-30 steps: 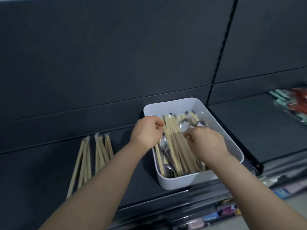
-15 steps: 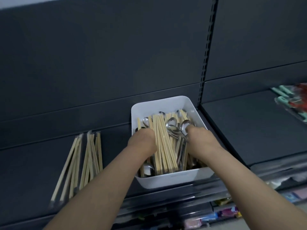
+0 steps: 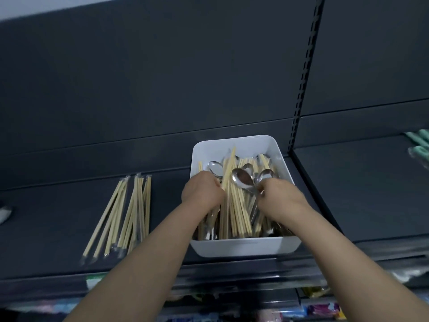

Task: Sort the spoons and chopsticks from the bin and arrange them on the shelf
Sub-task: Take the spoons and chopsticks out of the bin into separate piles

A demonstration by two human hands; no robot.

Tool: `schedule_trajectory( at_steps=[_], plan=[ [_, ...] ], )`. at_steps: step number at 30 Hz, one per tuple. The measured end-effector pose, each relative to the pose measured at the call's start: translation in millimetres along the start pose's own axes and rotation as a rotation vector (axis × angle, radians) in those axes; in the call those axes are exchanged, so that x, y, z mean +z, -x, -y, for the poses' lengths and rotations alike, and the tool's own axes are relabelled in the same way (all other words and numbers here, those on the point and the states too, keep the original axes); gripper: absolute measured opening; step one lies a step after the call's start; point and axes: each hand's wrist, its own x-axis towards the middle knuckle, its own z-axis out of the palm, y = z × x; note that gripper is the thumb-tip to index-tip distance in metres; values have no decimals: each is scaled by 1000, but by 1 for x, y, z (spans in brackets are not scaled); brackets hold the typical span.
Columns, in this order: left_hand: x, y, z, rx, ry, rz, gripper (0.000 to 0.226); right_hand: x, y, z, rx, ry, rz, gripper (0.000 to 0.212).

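At the far left edge of the shelf (image 3: pixel 58 219) lies a small grey thing (image 3: pixel 3 213), too blurred for me to name. Right of it, a fan of wrapped chopsticks (image 3: pixel 123 214) lies flat on the dark shelf, their far ends close together and their near ends spread toward the front edge.

My left hand (image 3: pixel 202 190) reaches into the left side of the white bin (image 3: pixel 232 145), knuckles up, fingers curled down against the bundle of loose chopsticks (image 3: pixel 234 210) that fills the middle of the bin. My fingertips are hidden, so I cannot tell whether they grip any.

The bin sits on the shelf, right of the fanned chopsticks and well apart from them. Several metal spoons (image 3: pixel 242 181) lie among and over the sticks, bowls toward the far wall.

My right hand (image 3: pixel 278 196) is in the right side of the bin, fingers pinched narrow round spoon handles just behind the bowls.

Beyond the bin stands the slotted upright (image 3: pixel 304 73), and at the far right some green packets (image 3: pixel 420 147) lie on the next shelf.
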Motion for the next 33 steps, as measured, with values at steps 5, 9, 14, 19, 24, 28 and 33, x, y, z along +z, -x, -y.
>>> schedule_trajectory(
  at_steps=[5,9,14,19,24,28,33],
  plan=[
    [6,2,-1,-33,209,204,13,-9,-4,-2,33,-74,-120,27],
    [9,1,-2,22,-237,51,10,-10,1,-6,17,-68,-122,24],
    [20,-2,-2,33,-331,97,10,-2,7,1,-44,-64,-79,25],
    [21,-7,0,19,-247,51,15,5,2,2,-59,-104,-70,26],
    [21,0,1,-2,-329,114,26,12,-5,5,-66,-116,-107,25],
    [20,0,3,-14,-201,-55,34,22,4,3,-84,-144,-139,23],
    [22,-9,-5,86,-59,66,27,18,6,-4,-104,-170,-265,20]
  ],
)
